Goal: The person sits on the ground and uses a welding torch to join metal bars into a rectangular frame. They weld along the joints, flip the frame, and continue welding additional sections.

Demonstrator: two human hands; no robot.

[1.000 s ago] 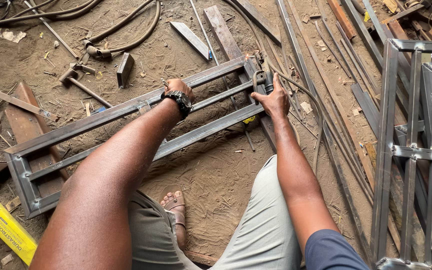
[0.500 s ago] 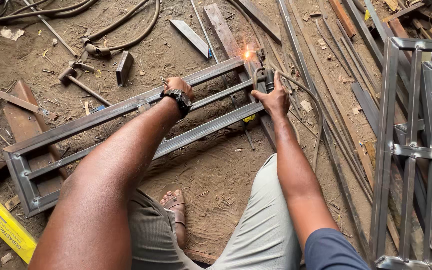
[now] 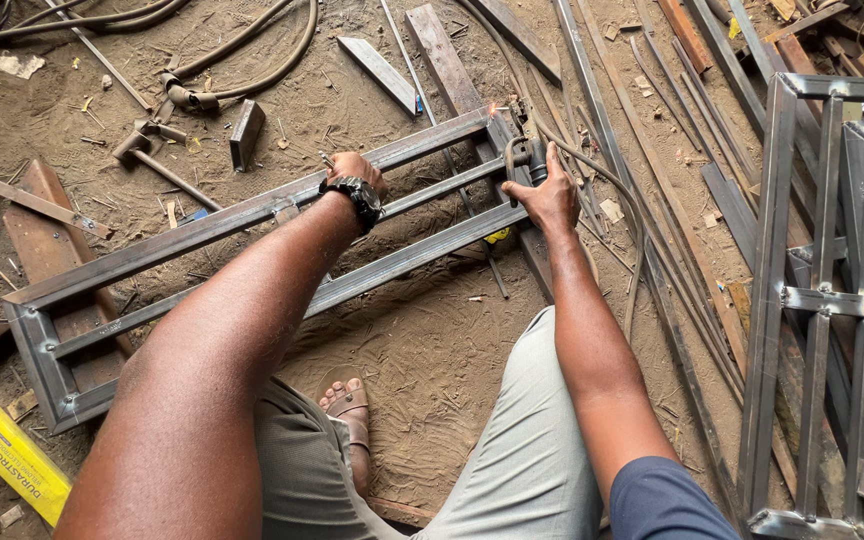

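A long, flat yellow package [image 3: 2,450] with blue and red print lies on the dirt floor at the lower left, well apart from the fingers of both hands, beyond the left elbow.

A steel frame [image 3: 252,250] lies slantwise on the dirt floor [image 3: 432,350]. Behind it sit a hammer [image 3: 147,150] and hoses [image 3: 232,60]. To its right stands a second frame [image 3: 822,300]; a yellow packet [image 3: 2,445] lies at its near left.

Two hands were in view, the left hand [image 3: 354,172] at eleven o'clock and the right hand [image 3: 544,195] at one o'clock. Two welded steel frames lay there: one long frame [image 3: 242,215] at nine o'clock, one upright-lying frame [image 3: 822,300] at three o'clock. One yellow box [image 3: 4,447] sat at eight o'clock, one hammer [image 3: 157,160] at ten o'clock.
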